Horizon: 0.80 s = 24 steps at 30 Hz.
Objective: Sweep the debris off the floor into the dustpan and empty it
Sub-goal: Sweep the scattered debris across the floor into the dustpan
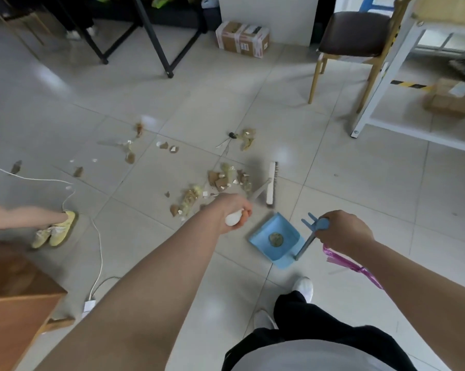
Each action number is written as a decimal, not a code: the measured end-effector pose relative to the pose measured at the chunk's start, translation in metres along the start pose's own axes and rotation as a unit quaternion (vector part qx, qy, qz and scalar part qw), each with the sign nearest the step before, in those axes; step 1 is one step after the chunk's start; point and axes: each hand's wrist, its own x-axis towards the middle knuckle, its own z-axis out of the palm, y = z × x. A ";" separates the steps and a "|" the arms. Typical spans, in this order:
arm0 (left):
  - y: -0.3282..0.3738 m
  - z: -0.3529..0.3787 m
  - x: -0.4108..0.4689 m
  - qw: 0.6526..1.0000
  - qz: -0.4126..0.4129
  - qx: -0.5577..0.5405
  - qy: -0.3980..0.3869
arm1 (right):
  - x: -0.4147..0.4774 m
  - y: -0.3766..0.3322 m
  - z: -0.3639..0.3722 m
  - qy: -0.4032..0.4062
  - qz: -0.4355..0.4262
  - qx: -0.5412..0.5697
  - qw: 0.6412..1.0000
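Room clutter around the tiled floor

Box (pixel 242 38) at 12 o'clock, chair (pixel 354 41) at 1, white shelf (pixel 402 76) at 2, cable (pixel 97 236) and yellow shoes (pixel 55 230) at 9, wooden cabinet (pixel 14 317) at 8.

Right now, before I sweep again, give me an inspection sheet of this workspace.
Surface: pale tiled floor, glossy.
Job's things: blue dustpan on the floor, one clump inside; broom head beside the nearest debris.
Clutter: scraps scattered up and left of the pan.
Grippers: left hand grips the white broom handle; right hand grips the dustpan handle.
Cables: white cable on the floor at left.
Surroundings: chair, cardboard box, another person's feet.
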 end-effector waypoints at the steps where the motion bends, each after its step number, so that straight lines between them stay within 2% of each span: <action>1: 0.005 0.012 0.005 1.000 -0.007 -0.017 -0.012 | 0.006 0.001 -0.004 -0.001 0.002 0.000 1.000; 8: 0.038 0.056 0.043 0.997 -0.057 -0.046 -0.029 | 0.045 0.012 -0.033 -0.012 0.007 -0.002 1.000; 15: 0.072 -0.022 0.067 0.995 -0.088 0.000 0.042 | 0.074 -0.010 -0.049 -0.022 0.017 -0.009 1.000; 21: 0.116 -0.086 0.095 0.989 -0.041 0.081 0.116 | 0.112 -0.054 -0.060 -0.010 0.041 0.000 0.999; 24: 0.145 -0.102 0.109 0.990 -0.027 0.084 0.106 | 0.129 -0.075 -0.067 -0.002 0.054 0.003 0.999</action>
